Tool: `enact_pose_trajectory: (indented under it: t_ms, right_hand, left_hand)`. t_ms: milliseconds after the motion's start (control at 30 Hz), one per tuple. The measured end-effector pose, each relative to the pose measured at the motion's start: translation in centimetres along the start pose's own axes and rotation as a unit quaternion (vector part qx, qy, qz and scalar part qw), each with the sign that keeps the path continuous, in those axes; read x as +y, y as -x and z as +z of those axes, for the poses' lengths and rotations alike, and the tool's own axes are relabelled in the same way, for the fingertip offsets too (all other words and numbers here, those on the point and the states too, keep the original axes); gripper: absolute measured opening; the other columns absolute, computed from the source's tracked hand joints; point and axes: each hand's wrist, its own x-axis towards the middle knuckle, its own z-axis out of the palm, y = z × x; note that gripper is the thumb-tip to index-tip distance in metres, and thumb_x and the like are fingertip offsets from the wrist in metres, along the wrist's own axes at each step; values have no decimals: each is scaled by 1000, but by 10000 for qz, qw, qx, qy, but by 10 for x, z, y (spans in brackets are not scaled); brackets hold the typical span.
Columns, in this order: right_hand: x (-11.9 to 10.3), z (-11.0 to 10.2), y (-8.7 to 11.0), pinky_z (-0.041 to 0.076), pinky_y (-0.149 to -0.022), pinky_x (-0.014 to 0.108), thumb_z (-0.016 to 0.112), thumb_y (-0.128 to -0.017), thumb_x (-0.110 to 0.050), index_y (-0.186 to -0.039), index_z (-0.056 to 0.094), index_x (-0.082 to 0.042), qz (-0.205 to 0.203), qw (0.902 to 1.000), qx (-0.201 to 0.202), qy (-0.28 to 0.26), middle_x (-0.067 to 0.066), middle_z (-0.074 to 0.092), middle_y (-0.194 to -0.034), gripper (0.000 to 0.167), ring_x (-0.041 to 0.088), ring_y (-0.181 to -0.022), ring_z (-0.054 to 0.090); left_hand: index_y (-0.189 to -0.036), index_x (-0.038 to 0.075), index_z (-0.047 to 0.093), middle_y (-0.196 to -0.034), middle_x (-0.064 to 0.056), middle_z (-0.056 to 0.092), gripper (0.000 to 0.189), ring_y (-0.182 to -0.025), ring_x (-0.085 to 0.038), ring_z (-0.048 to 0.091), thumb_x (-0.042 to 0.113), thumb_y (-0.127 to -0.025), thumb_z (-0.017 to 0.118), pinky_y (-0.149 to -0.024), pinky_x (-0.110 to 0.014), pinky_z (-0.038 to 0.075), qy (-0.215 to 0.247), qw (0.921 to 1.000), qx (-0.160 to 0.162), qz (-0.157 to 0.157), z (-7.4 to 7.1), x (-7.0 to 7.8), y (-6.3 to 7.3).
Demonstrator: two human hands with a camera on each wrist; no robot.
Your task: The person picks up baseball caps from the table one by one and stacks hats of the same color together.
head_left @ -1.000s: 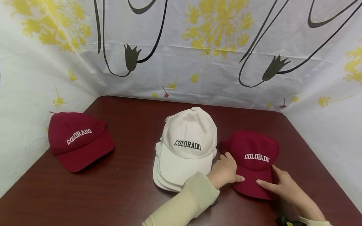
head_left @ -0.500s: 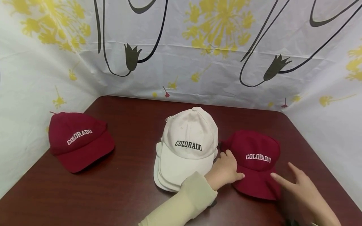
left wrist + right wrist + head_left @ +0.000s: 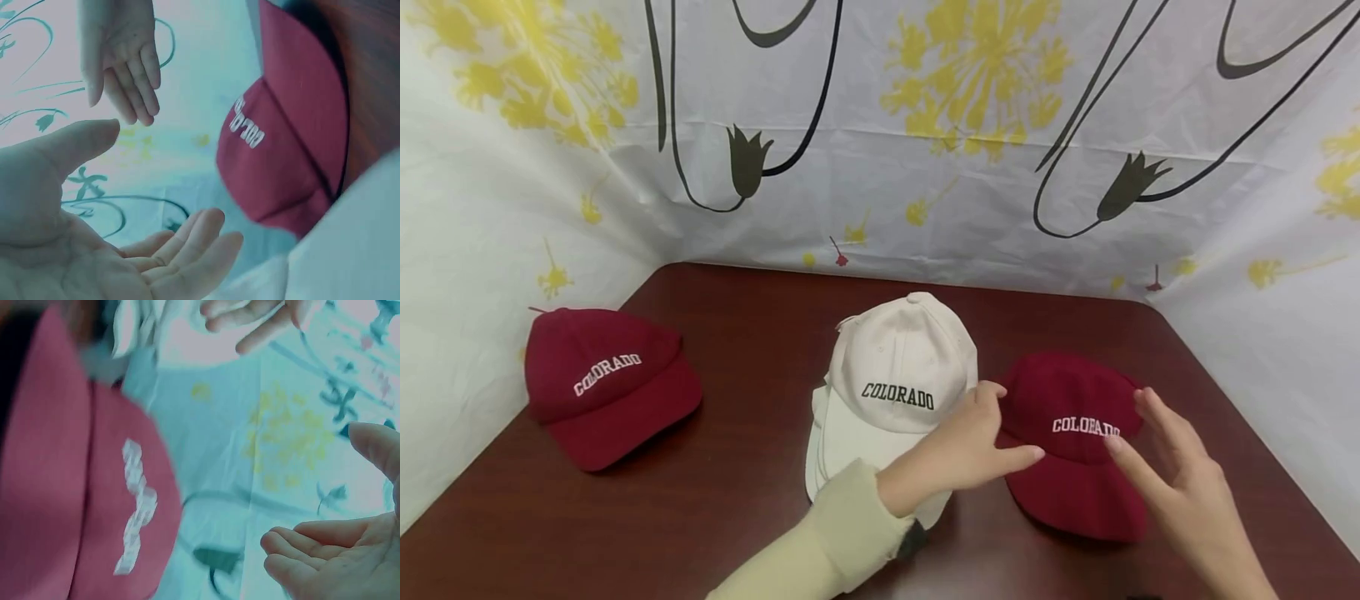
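Observation:
A maroon cap [image 3: 1067, 467] with white COLORADO lettering lies at the right of the table, its brim toward me. My left hand [image 3: 958, 446] hovers in front of the stack of off-white caps [image 3: 910, 358], left of the maroon cap; the left wrist view shows its thumb and fingers [image 3: 194, 250] spread apart and holding nothing. My right hand [image 3: 1187, 479] is raised at the maroon cap's right side, thumb and fingers apart, with nothing in it. In the right wrist view the maroon cap [image 3: 128, 487] stands apart from that hand [image 3: 337, 550].
Another maroon cap [image 3: 613, 392] rests at the table's left edge. The dark red-brown table [image 3: 752, 467] is enclosed on its visible sides by a white cloth [image 3: 865, 175] printed with yellow and dark flowers.
Both hands have let go of the right maroon cap and risen off it. The left hand has drawn back left over the off-white stack. The caps keep nearly the same places.

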Motion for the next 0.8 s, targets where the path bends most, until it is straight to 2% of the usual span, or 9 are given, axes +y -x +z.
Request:
enact_pose_trajectory:
  t_ms: [67,167,367,500,633,800]
  right_hand:
    - [-11,7,-3,24,-90,3,61,-88,-9,-146,24,-18,-173,9997,-65,-136,11,33,-142,69,-11,-122,28]
    - [-24,17,-8,24,-90,2,62,-87,-9,-145,26,-20,-394,9986,-264,-226,11,35,-141,69,-10,-123,28]
    - [-39,36,-18,24,-89,2,62,-88,-12,-144,29,-19,-712,9949,-629,-337,8,35,-141,67,-2,-125,29]
    - [-44,49,-27,24,-90,4,60,-90,-15,-143,30,-14,-745,9919,-900,-505,6,35,-141,62,13,-127,32]
    - [-48,57,-36,24,-92,4,59,-90,-16,-142,30,-8,-696,9871,-1148,-874,9,36,-140,60,27,-128,33]
    - [-56,66,-51,24,-92,5,59,-90,-17,-141,31,-4,-787,9840,-1227,-1021,12,36,-140,60,31,-128,33]
  left_hand:
    - [-129,2,34,-111,-5,50,67,-105,-12,50,39,-83,64,-88,-21,38,437,9990,7,116,-13,-5,6]
    - [-130,3,33,-108,-7,54,66,-102,-14,53,37,-83,64,-87,-25,40,782,9968,82,131,-30,-13,15]
    - [-133,7,31,-111,-8,54,67,-100,-17,53,40,-84,63,-87,-31,40,778,9964,316,-68,-52,-23,26]
    - [-133,5,31,-110,-10,53,68,-101,-20,53,38,-84,64,-88,-35,39,810,9952,528,-142,-60,-32,31]
    - [-131,3,31,-108,-12,52,67,-101,-22,53,34,-83,65,-88,-37,39,792,9939,758,-131,-66,-43,40]
    - [-131,2,32,-108,-13,51,65,-103,-23,54,30,-83,66,-86,-39,41,667,9916,1097,-160,-77,-56,49]
